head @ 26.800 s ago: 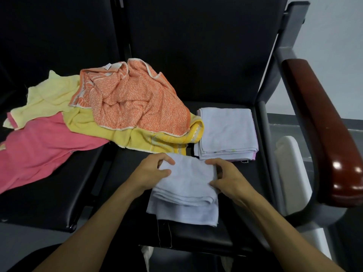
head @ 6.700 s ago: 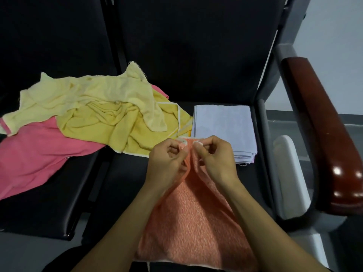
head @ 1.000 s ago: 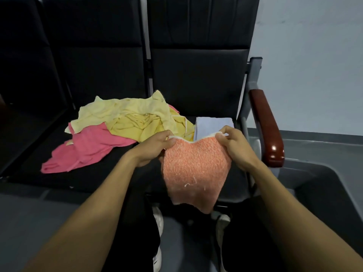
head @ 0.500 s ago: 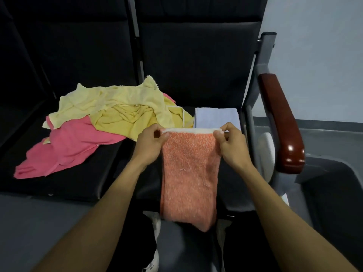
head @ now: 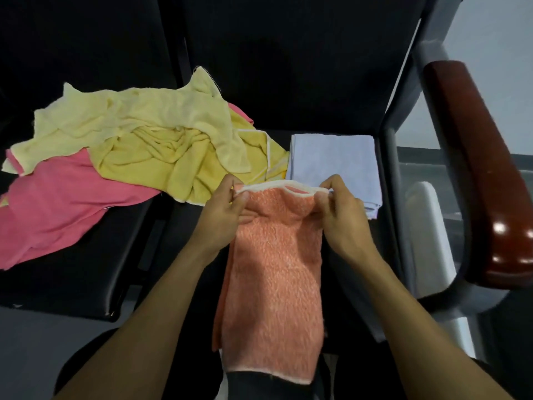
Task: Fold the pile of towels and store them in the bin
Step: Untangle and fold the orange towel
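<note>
Both hands pinch orange towel [head: 274, 269] top edge: left hand [head: 223, 215] at left corner, right hand [head: 343, 217] at right. Towel hangs over seat front, just before folded lavender stack [head: 334, 163].

Pink towel [head: 57, 209] is cut off at the left edge and half buried under the yellow towels [head: 161, 145]; the armrest [head: 484, 174] is clipped on the right.
</note>
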The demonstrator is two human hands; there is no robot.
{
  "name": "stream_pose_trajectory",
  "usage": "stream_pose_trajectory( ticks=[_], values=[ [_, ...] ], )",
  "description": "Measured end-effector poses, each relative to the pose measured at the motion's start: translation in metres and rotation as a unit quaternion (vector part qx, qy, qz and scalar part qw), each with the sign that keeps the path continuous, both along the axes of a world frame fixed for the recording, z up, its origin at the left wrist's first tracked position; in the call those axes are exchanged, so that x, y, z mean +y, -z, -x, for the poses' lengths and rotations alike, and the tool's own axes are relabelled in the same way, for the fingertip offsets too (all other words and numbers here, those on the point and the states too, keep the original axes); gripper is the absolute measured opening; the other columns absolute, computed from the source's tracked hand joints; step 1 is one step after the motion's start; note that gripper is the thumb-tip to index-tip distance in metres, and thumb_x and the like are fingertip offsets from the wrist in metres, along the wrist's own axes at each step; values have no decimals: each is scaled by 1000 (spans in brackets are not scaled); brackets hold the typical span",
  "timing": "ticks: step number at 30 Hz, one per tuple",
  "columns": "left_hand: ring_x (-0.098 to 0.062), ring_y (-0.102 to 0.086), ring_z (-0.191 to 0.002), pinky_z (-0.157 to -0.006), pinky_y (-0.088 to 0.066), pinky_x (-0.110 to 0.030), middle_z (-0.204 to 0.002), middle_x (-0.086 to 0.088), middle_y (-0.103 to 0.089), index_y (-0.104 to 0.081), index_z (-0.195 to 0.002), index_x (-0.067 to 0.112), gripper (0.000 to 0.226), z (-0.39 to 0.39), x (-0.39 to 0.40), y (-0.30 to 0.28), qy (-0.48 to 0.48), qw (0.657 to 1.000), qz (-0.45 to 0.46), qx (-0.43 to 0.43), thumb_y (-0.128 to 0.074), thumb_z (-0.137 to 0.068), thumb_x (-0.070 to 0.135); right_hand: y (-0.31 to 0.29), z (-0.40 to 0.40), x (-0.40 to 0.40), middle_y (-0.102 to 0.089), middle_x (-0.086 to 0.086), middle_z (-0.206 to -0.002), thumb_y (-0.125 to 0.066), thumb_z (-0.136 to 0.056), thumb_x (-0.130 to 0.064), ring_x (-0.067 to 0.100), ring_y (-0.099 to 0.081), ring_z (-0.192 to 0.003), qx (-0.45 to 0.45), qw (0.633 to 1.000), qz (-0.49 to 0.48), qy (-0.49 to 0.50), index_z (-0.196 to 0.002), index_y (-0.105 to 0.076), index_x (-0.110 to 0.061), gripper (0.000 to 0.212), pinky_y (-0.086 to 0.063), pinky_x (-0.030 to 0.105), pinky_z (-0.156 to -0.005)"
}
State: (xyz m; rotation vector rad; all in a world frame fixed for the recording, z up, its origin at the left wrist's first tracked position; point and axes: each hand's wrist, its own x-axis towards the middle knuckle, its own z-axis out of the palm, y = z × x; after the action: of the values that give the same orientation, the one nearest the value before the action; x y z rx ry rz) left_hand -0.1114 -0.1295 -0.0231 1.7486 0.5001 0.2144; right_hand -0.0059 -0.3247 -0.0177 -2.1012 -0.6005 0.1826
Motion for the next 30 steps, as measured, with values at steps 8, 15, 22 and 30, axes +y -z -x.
stream_pose_trajectory(
  ticks=[8, 15, 22, 30],
  values=[
    [-27, -69, -97, -93, -51, -43, -91, -6, -77, -64, -74, 23, 42, 9, 10, -4, -66, 997, 42, 0, -48, -103, 48, 0, 4, -2, -73, 0, -80, -55, -100, -36, 16, -68, -77, 153, 981, -99, 64, -80, -59, -10, 33, -54, 37, -75],
    [-24, -69, -92, -57, -54, -32, -114, -2, -59, -55, -112, 25, 40, 33, 12, 9, 7, 991, -34, 130, -74, -84, 4, 19, 21, -13, -60, 12, -111, -78, -78, -1, 16, -64, -77, 216, 974, 66, -17, -110, -52, -26, 48, -53, 25, -56],
    [-18, -67, -105, -94, -56, -44, -118, 2, -65, -56, -117, 38, 48, 47, 11, 28, 117, 968, -56, 214, -78, -82, 15, 33, 33, -19, -66, 3, -106, -66, -95, -21, 17, -69, -90, 269, 952, 125, -76, -106, -62, -26, 13, -60, 39, -80],
    [-17, -71, -95, -85, -59, -47, -108, 7, -73, -75, -95, 33, 36, 42, 16, 30, 79, 974, -108, 185, -64, -87, 0, 25, 34, -13, -49, 0, -129, -56, -90, 7, 17, -59, -111, 262, 948, 151, -97, -141, -49, -21, 58, -56, 33, -87]
  ],
)
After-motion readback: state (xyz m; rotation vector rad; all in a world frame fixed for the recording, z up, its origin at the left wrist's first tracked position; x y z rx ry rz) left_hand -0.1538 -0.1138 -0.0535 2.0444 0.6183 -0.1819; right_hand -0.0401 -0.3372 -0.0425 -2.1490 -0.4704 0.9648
